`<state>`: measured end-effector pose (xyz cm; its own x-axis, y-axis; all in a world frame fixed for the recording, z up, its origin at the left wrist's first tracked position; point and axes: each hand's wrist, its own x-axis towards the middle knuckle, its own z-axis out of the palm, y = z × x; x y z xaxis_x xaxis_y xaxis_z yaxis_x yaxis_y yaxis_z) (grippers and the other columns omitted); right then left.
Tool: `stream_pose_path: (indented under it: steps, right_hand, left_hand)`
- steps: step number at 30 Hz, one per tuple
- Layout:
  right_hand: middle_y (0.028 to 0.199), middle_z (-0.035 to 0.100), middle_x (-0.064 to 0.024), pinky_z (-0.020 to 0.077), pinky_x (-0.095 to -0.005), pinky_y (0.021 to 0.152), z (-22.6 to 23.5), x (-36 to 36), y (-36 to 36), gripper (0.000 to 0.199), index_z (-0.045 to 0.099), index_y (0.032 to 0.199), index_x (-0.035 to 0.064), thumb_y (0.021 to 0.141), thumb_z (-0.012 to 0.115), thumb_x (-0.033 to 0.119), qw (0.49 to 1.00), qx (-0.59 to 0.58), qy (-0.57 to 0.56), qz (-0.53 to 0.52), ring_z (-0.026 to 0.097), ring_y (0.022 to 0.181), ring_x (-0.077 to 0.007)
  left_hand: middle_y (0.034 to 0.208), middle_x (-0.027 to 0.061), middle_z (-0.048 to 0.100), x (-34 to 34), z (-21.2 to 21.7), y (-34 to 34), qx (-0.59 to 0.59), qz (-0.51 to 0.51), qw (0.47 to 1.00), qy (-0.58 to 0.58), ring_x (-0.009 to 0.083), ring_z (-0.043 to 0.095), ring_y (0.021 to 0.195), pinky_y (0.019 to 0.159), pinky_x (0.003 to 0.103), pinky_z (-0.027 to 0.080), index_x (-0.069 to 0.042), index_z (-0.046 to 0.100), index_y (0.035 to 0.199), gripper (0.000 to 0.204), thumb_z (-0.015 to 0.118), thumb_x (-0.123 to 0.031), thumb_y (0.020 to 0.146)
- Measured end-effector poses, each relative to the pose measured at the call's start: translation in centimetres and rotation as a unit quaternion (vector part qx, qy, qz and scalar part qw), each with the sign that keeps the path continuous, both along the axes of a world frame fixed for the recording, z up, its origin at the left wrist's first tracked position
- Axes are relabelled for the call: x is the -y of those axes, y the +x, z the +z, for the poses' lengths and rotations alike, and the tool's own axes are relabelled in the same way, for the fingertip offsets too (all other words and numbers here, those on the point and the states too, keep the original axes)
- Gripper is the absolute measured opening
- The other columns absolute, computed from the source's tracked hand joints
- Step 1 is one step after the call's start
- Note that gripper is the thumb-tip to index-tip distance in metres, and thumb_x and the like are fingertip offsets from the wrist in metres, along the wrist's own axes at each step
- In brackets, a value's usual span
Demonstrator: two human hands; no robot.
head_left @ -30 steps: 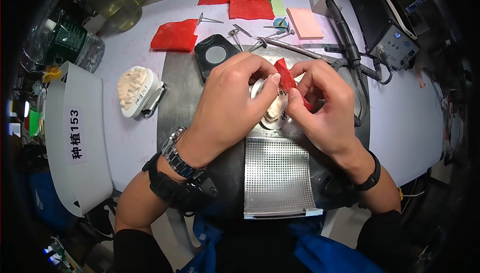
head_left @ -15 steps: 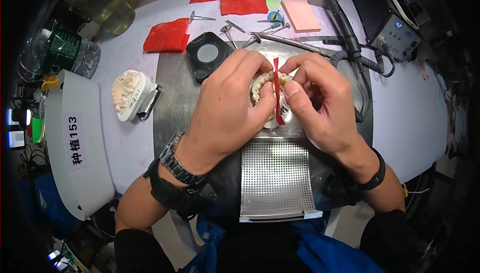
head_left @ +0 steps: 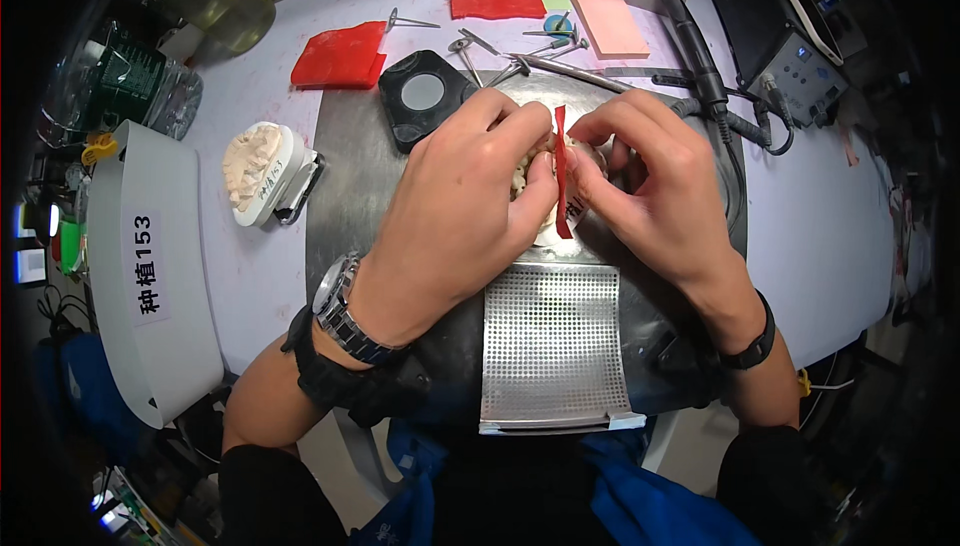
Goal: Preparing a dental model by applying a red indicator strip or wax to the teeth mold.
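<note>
My left hand [head_left: 465, 201] and my right hand [head_left: 650, 186] meet over a round metal work plate [head_left: 350, 196]. Between them they hold a pale plaster dental cast [head_left: 530, 186], mostly hidden by the fingers. A thin red wax strip [head_left: 561, 171] stands on edge against the cast, pinched between my left thumb and my right fingertips. A metal watch sits on my left wrist and a dark band on my right wrist.
A perforated metal grille [head_left: 550, 341] lies below the hands. A second plaster cast [head_left: 258, 171] sits on the left beside a white tray [head_left: 150, 266]. Red wax sheets [head_left: 340, 54], a black square dish [head_left: 422, 96], metal hand tools [head_left: 500, 56], a pink pad [head_left: 610, 26] and a handpiece [head_left: 690, 36] lie behind.
The red wax piece has gone from a bent shape to a straight upright strip against the cast. Both hands have shifted slightly up in view and closed tighter around it.
</note>
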<state>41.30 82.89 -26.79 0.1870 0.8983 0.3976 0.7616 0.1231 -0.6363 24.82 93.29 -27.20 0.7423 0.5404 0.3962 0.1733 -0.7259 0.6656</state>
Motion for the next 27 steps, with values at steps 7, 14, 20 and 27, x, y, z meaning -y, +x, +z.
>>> stream_pose_path:
  steps: [7,14,20,27]
  right_hand:
    - [0.085,0.063,-0.01,0.0511,-0.0302,0.057,0.41,-0.04,-0.19,0.013,0.067,0.091,-0.0022,0.083,0.074,0.006,1.0,-0.011,0.005,0.002,0.064,0.065,-0.0204]
    - [0.084,0.064,-0.0105,0.0529,-0.0287,0.058,0.21,-0.04,-0.22,0.012,0.068,0.09,-0.0033,0.083,0.074,0.005,1.0,-0.024,0.016,0.005,0.066,0.067,-0.0198]
    - [0.083,0.065,-0.0101,0.0531,-0.0279,0.058,0.55,-0.08,-0.09,0.012,0.069,0.089,-0.0034,0.082,0.075,0.005,0.998,-0.058,-0.011,-0.004,0.067,0.068,-0.0185]
    - [0.083,0.064,-0.0097,0.0494,-0.0282,0.056,0.37,-0.22,-0.04,0.013,0.069,0.089,-0.0023,0.082,0.075,0.006,0.998,-0.059,-0.005,-0.007,0.064,0.066,-0.0179]
  left_hand:
    - [0.092,0.0172,0.062,-0.07,-0.23,-0.07,0.009,-0.003,1.0,-0.01,0.035,0.063,0.084,0.074,0.04,0.05,0.003,0.063,0.097,0.017,0.067,-0.007,0.084]
    - [0.093,0.0175,0.062,-0.03,-0.29,-0.14,0.007,-0.008,1.0,-0.017,0.0355,0.063,0.084,0.075,0.04,0.05,0.003,0.063,0.097,0.017,0.067,-0.007,0.085]
    - [0.094,0.0181,0.063,-0.02,-0.02,-0.18,0.005,-0.011,1.0,-0.015,0.0359,0.064,0.086,0.076,0.04,0.05,0.003,0.063,0.098,0.017,0.067,-0.007,0.085]
    - [0.095,0.0181,0.062,-0.14,-0.23,-0.2,0.006,-0.009,1.0,-0.019,0.0358,0.063,0.087,0.077,0.04,0.05,0.003,0.063,0.098,0.017,0.066,-0.007,0.085]
